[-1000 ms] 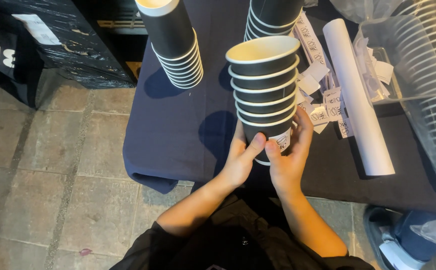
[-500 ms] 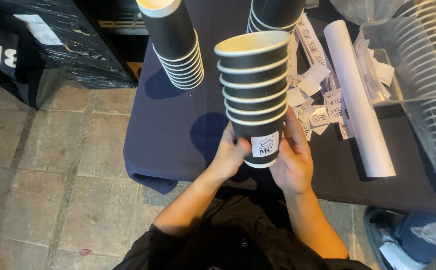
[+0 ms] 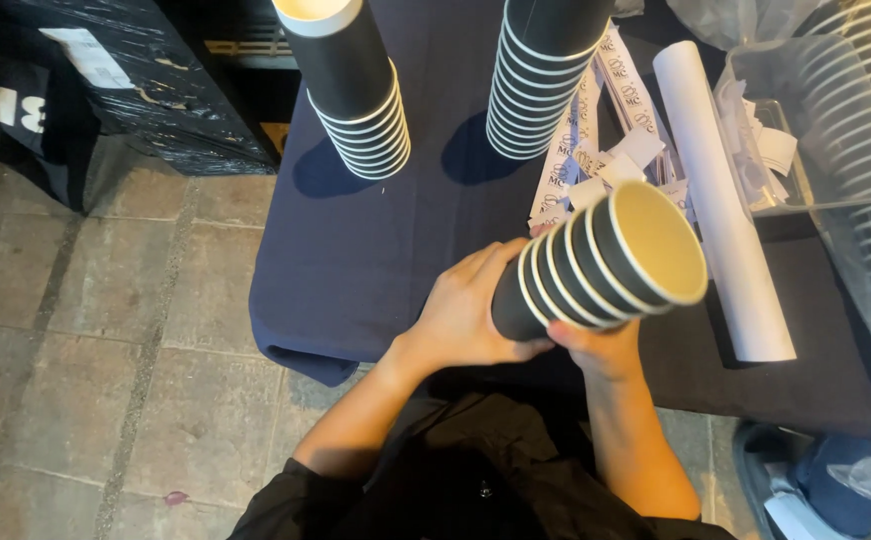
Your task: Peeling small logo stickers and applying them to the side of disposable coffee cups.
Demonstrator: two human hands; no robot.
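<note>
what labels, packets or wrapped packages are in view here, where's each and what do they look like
Label strips: on the dark cloth beside the right-hand cup stack, white with small dark marks.
White label: rectangular, on the black wrapped package at upper left.
Paper roll: white tube, right of the strips.

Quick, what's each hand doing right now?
Left hand: closed around the tilted stack of dark paper cups.
Right hand: gripping the same stack from underneath.

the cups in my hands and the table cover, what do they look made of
Stack of cups: likely paper, matte dark outside, cream inside, with thin rolled pale rims; both the left hand and right hand hold it tilted. Table cover: seems woven cloth, dull navy, since it drapes and folds softly at the corner.
</note>
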